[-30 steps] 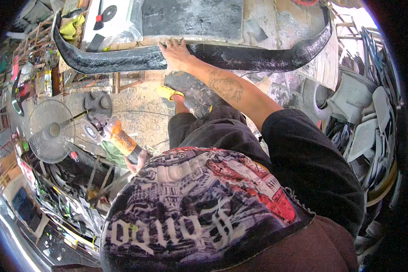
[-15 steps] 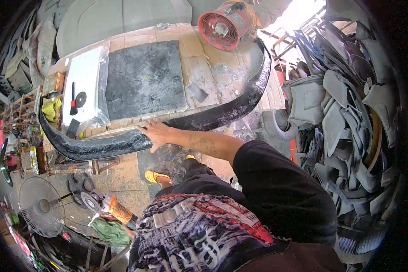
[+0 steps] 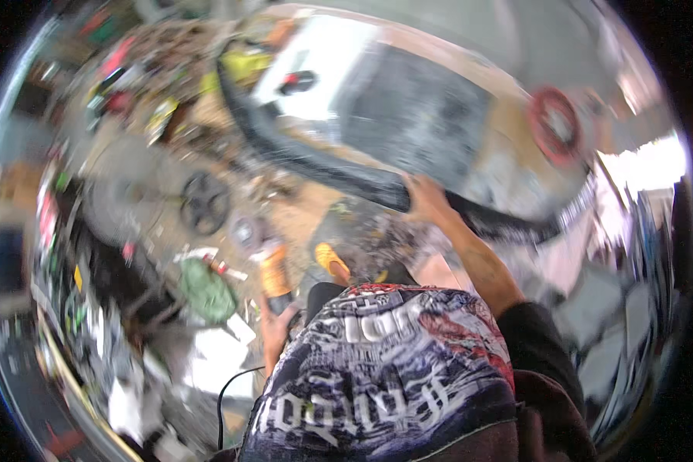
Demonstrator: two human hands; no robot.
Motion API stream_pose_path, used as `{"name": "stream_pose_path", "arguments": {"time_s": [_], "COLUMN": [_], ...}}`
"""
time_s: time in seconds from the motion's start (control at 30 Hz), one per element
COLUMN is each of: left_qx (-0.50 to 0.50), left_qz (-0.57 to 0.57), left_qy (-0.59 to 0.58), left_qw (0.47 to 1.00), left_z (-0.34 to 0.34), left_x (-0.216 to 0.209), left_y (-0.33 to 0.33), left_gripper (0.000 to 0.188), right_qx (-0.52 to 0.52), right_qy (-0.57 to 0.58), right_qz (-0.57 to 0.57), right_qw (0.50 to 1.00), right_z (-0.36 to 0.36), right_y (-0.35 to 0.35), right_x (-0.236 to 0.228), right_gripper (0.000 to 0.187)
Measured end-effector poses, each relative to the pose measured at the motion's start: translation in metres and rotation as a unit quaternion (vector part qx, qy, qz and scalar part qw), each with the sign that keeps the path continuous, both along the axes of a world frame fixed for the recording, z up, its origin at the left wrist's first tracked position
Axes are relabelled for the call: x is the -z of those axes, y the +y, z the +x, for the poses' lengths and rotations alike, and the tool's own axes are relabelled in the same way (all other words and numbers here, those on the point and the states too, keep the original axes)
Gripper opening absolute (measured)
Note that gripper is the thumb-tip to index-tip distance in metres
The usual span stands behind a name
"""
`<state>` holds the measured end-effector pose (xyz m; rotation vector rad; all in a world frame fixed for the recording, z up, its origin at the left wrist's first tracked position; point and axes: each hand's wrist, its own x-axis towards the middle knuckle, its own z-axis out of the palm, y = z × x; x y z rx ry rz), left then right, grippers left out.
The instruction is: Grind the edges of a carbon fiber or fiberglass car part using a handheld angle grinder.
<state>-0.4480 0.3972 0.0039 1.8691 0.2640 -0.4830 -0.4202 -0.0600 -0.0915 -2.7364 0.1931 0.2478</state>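
Observation:
A long, curved, black bumper lip (image 3: pixel 331 171) runs along the near edge of the table, its ends bending away at both sides. My right hand (image 3: pixel 427 199) grips it near its middle, fingers over the top edge. Down at my left side, my left hand (image 3: pixel 276 327) is closed round the dark rear body of an orange angle grinder (image 3: pixel 272 273). The grinder's disc end points away from me, over the floor. Motion blur hides finer detail of the fingers and the disc.
On the table lie a dark grey sheet (image 3: pixel 416 108) and a white board (image 3: pixel 316 58). A red blower fan (image 3: pixel 554 125) stands at its right end. A standing fan (image 3: pixel 123 192), its black base (image 3: pixel 205 202) and a green bag (image 3: pixel 208 291) are at left. A cord (image 3: pixel 222 400) hangs below the left hand.
My view has swung left, so the table and lip appear farther right and tilted. The left hand on the grinder now shows more fully. The right hand stays on the lip.

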Motion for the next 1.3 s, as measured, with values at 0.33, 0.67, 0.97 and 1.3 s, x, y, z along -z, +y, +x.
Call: {"name": "stream_pose_path", "arguments": {"time_s": [0.33, 0.67, 0.97, 1.3], "left_qx": [-0.024, -0.046, 0.097, 0.039], "left_qz": [0.061, -0.011, 0.162, -0.292], "left_qy": [-0.043, -0.069, -0.235, 0.014], "left_qw": [0.997, 0.996, 0.954, 0.955], "left_z": [-0.021, -0.029, -0.043, 0.053], "left_x": [-0.024, -0.007, -0.019, 0.000], "left_y": [-0.003, -0.023, -0.074, -0.004], "left_gripper": [0.059, 0.055, 0.061, 0.084], "right_qx": [0.032, -0.094, 0.105, -0.090], "right_qy": [0.103, 0.133, -0.006, -0.018], "right_qz": [-0.043, 0.478, 0.742, 0.744], "right_qw": [0.993, 0.863, 0.662, 0.661], "right_z": [0.005, -0.033, -0.038, -0.008], "right_y": [0.017, 0.139, 0.273, 0.268], "right_x": [0.067, -0.018, -0.083, -0.119], "right_gripper": [0.130, 0.102, 0.080, 0.035]}}
